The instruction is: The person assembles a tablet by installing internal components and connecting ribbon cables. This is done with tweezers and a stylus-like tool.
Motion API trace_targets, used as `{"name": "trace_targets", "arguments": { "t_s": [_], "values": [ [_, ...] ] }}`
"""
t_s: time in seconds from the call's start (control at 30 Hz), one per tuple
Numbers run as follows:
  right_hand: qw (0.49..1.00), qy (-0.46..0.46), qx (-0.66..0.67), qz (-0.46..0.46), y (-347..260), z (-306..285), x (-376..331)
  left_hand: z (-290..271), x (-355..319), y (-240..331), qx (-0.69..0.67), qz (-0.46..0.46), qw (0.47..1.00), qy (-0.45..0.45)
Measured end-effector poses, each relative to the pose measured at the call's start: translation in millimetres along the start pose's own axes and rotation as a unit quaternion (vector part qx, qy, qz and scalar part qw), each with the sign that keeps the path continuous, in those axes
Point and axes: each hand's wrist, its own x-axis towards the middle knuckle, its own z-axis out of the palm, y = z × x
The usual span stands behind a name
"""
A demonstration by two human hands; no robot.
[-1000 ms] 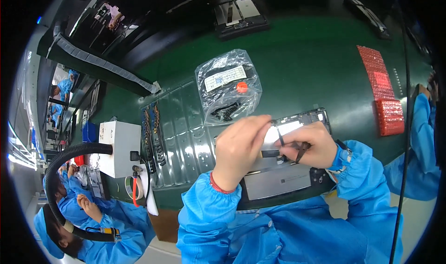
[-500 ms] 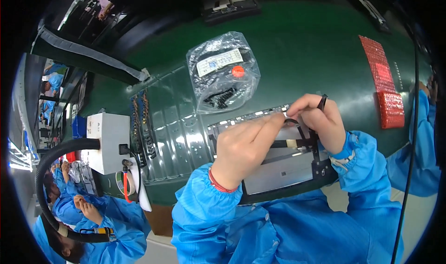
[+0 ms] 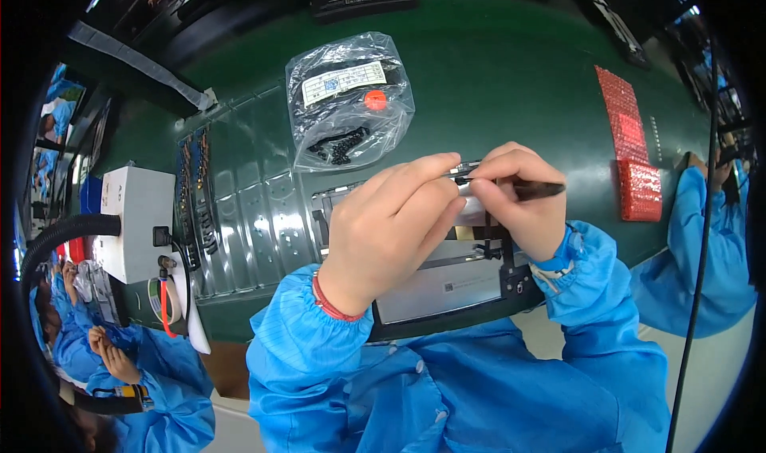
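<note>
The flat metal panel (image 3: 447, 281), grey with a black frame, lies on the green table (image 3: 495, 78) right in front of you, its near edge at the table's edge, and both your hands work over its upper part. Your right hand (image 3: 519, 202) is closed around a thin black tool (image 3: 527, 188) that lies roughly level over the panel, its free end pointing away to the right of the panel. Your left hand (image 3: 391, 222) reaches across from the left of the panel, fingers curled and stretched so that their tips meet the tool's inner end at the right hand's fingertips; it pinches there, though what, if anything, sits between the fingertips is too small to tell. Beyond the panel, farther up the table, rests a clear plastic bag (image 3: 347, 98) with a white label, an orange dot and small black parts inside. Left of the panel stands a white box (image 3: 140, 222) with a black hose (image 3: 56, 238) curving from it. Well to the right of the panel lies a strip of red bubble wrap (image 3: 630, 154), and past that a person's blue sleeve (image 3: 702, 238) shows.
</note>
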Motion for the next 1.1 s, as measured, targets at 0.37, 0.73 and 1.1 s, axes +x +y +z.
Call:
{"name": "trace_targets", "arguments": {
  "t_s": [0.37, 0.73, 1.1],
  "values": [
    [0.987, -0.037, -0.092, -0.128, -9, -1, 0, -1, 1, 3, -0.01, -0.071, 0.997, -0.019],
    [0.983, -0.073, -0.097, -0.136, -9, 4, 2, -1, 1, -4, 0.004, -0.027, 0.999, 0.034],
    [0.988, 0.025, -0.048, -0.145, 1, -3, -3, -78, 14, -56, 0.311, -0.037, 0.939, 0.143]
  ]
}}
